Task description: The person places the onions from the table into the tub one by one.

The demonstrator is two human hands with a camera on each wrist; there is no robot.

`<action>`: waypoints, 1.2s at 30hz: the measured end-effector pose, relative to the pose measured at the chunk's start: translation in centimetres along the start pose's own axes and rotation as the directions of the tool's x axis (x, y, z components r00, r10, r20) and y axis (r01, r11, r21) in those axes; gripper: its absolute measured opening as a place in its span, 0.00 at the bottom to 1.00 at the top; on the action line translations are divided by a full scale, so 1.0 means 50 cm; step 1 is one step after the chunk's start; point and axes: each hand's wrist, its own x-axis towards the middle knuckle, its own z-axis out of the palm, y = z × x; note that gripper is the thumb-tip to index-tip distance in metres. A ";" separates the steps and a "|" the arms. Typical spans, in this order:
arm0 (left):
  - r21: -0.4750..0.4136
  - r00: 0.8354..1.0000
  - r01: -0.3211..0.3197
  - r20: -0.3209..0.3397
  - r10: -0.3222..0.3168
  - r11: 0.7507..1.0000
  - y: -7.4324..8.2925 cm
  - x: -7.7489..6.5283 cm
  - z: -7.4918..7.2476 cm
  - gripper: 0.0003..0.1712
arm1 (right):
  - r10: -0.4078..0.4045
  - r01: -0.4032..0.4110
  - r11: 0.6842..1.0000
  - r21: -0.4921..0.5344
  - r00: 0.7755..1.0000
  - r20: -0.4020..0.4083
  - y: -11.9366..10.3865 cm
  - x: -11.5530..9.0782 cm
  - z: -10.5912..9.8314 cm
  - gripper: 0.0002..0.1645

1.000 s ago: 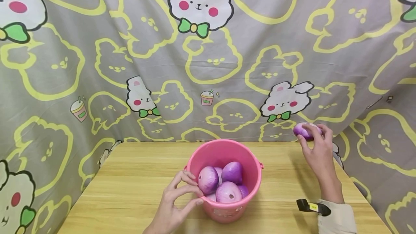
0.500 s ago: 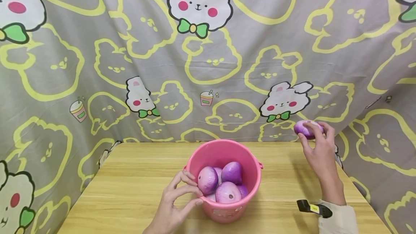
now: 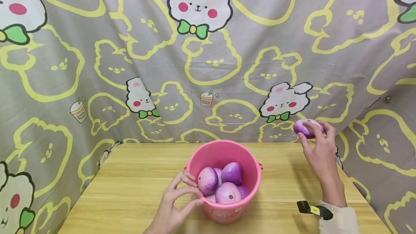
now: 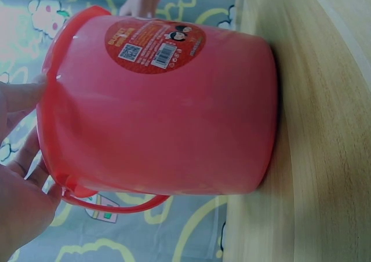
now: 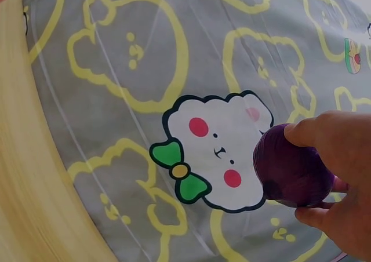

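My right hand (image 3: pixel 320 152) holds a purple onion (image 3: pixel 301 128) in the air near the table's back right, thumb on one side and fingers on the other. In the right wrist view this onion (image 5: pixel 290 166) looks dark purple. A pink bucket (image 3: pixel 250 158) stands upright on the table, with my left hand (image 3: pixel 169 203) gripping its left rim. The left wrist view shows fingers (image 4: pixel 26 97) at the rim of the bucket (image 4: pixel 162 117). Several purple onions, among them a pale one (image 3: pixel 228 193) and a darker one (image 3: pixel 232 172), lie inside it.
The wooden table (image 3: pixel 136 176) ends at a grey curtain (image 3: pixel 169 68) with rabbit prints, which also runs along both sides. The bucket's handle (image 4: pixel 116 207) hangs down along its side. A black strap (image 3: pixel 314 209) is on the right wrist.
The right hand and its onion have risen very slightly. The left hand, the bucket and the onions inside stay as they were.
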 end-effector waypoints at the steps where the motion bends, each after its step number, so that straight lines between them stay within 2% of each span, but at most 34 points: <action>1: 0.000 1.000 0.002 0.000 -0.002 1.000 0.000 0.000 0.000 0.08 | -0.004 0.004 1.000 0.000 1.000 -0.002 -0.001 0.000 0.000 0.23; 14: -0.046 1.000 -0.012 -0.011 0.011 0.999 0.001 0.004 0.000 0.08 | -0.022 0.022 1.000 -0.003 1.000 -0.012 -0.018 0.002 -0.009 0.24; 25: -0.044 1.000 -0.023 -0.022 0.022 0.999 0.000 0.004 0.001 0.08 | -0.054 0.054 0.998 0.011 0.998 -0.033 -0.029 0.004 -0.014 0.25; 36: -0.046 1.000 -0.007 -0.021 0.006 0.999 0.000 0.004 0.001 0.07 | -0.079 0.080 0.997 0.020 0.996 -0.050 -0.046 0.004 -0.021 0.25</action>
